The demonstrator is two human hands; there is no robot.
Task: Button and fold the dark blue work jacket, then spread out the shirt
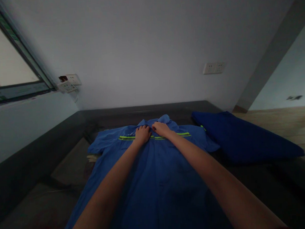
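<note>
A blue work shirt (166,167) with yellow-green stripes across the chest lies spread out, front side up, its collar (164,118) toward the wall. My left hand (143,133) rests on the shirt's front beside the middle, just below the collar, with the fingers stretched over the cloth. Close to its right, my right hand (160,128) is closed at the front edge under the collar. The fingertips seem to pinch the shirt's cloth there, though the exact part is hidden.
A folded dark blue cloth (245,138) lies to the right, against the shirt's sleeve. Behind stands a pale wall (145,61) with sockets (214,68). A window (12,59) is at the left. The shirt lies on a dark surface with a raised back edge (142,110).
</note>
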